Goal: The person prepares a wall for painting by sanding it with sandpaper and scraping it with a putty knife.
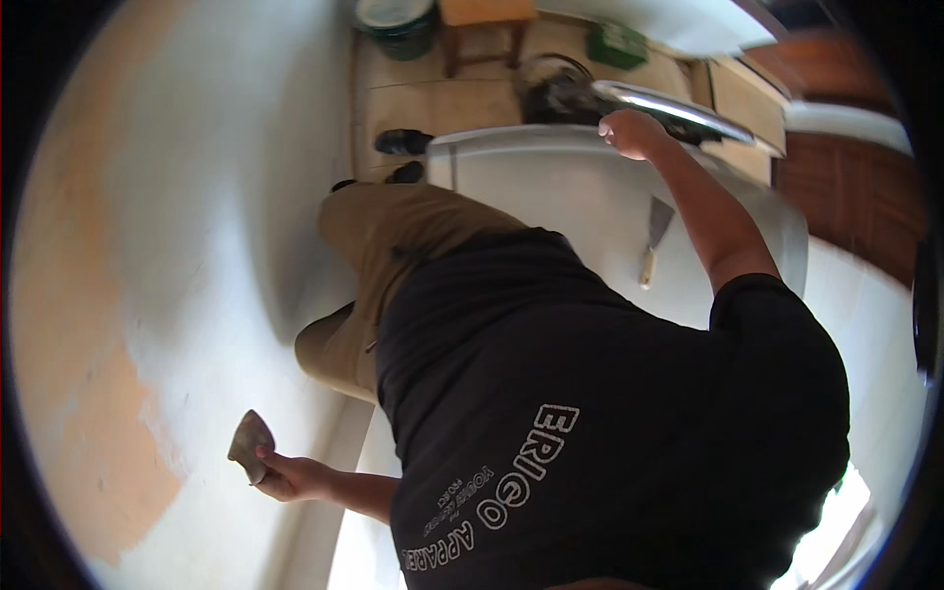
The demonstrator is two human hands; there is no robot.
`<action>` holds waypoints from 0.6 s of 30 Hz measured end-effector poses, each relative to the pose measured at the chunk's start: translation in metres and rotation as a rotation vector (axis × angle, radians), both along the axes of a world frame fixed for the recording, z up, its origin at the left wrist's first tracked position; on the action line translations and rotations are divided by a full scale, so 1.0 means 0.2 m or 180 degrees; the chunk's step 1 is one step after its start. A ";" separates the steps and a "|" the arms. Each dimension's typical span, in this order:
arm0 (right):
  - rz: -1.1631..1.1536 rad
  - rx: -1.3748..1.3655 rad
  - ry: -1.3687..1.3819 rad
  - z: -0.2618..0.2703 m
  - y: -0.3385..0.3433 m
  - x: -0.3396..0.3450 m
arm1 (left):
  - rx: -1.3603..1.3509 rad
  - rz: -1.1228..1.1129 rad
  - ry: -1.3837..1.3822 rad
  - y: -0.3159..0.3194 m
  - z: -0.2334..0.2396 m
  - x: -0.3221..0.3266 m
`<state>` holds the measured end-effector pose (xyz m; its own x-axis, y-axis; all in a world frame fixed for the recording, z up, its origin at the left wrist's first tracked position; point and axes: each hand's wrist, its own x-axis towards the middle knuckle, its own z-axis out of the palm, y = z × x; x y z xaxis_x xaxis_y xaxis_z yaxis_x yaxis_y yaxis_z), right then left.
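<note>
My left hand (291,479) grips a small grey, stained piece with a broad curved end (253,439), held near the patchy wall (184,369). My right hand (633,134) is curled at the far edge of a smooth grey surface (516,177). Just beyond it lies a long shiny metal strip or blade (678,110); whether my fingers hold it cannot be made out. On the grey surface, below my right forearm, lies a putty knife (653,240) with a triangular metal blade and a pale handle.
A dark green bucket (398,33) and a wooden stool (487,26) stand on the tiled floor (413,96). Dark, unclear items (557,92) and a green box (616,46) are nearby. Brown wooden panels (848,177) stand at the right.
</note>
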<state>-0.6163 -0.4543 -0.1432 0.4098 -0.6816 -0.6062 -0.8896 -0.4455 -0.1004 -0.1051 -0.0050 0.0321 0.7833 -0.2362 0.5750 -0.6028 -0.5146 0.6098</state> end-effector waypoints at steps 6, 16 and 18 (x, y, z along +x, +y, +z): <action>-0.0946 0.1478 0.0366 0.10 0.58 -0.24 | 0.0750 -0.2079 -0.0620 -0.58 -0.04 0.06; -0.2636 0.1254 0.1645 0.01 1.05 -0.45 | 0.0903 -0.3525 -0.1260 -1.10 0.04 -0.13; -0.3321 0.1774 0.1061 -0.08 1.07 -0.51 | 0.1003 -0.3347 -0.1193 -1.05 0.03 -0.12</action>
<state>-0.7185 -0.2408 -0.1589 -0.4073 -0.2044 -0.8901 -0.8127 0.5258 0.2511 -0.1291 -0.2150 0.0373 -0.0914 -0.8435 0.5293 -0.9388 0.2503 0.2366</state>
